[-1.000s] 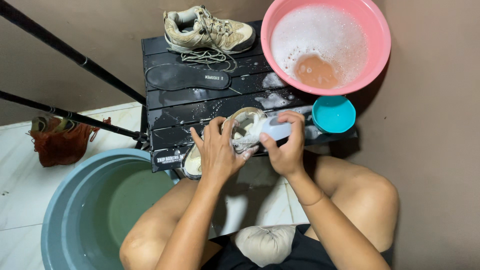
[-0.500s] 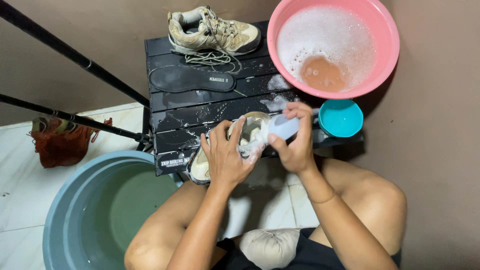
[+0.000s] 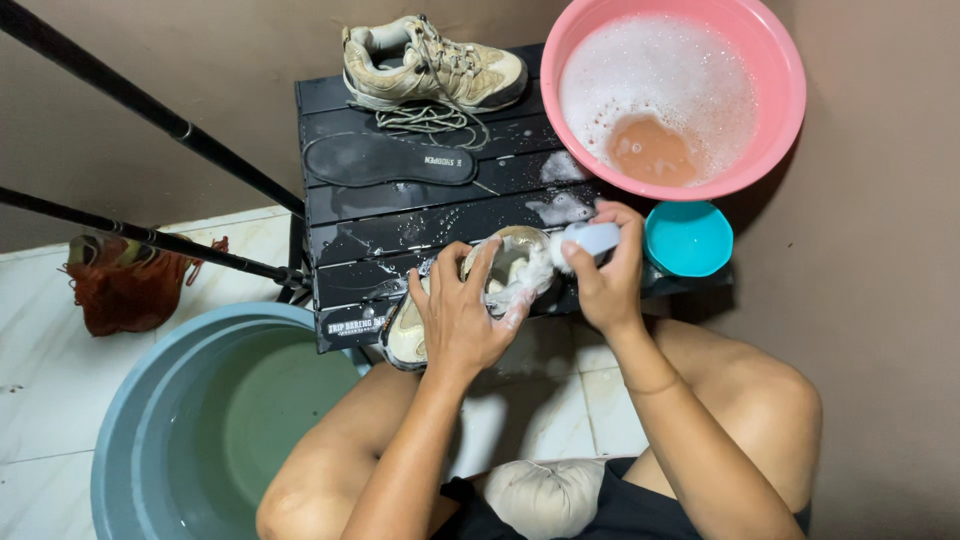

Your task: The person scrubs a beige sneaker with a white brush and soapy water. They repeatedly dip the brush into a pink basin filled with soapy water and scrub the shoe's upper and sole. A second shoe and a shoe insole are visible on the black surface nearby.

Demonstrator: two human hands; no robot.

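My left hand [image 3: 462, 312] grips a beige shoe [image 3: 408, 335] lying on the front edge of a black slatted table [image 3: 370, 215]; my fingers cover most of it. My right hand [image 3: 607, 273] holds a white-handled brush [image 3: 590, 240] whose soapy head is pushed into the shoe's heel opening. Foam clings to my left fingertips. A second beige shoe [image 3: 432, 62] with loose laces stands upright at the table's far edge. A dark insole [image 3: 388, 160] lies flat between the two shoes.
A pink basin [image 3: 780, 95] of foamy brownish water sits at the table's far right, a small teal cup [image 3: 688, 238] just below it. A large grey-blue tub [image 3: 140, 430] of water stands on the tiled floor left. Two black poles [image 3: 150, 110] cross the left side; a rust-red cloth [image 3: 130, 290] lies beneath.
My right hand has slid the brush a short way along the shoe's heel opening and back. My left hand keeps its grip on the shoe. The view has shifted slightly.
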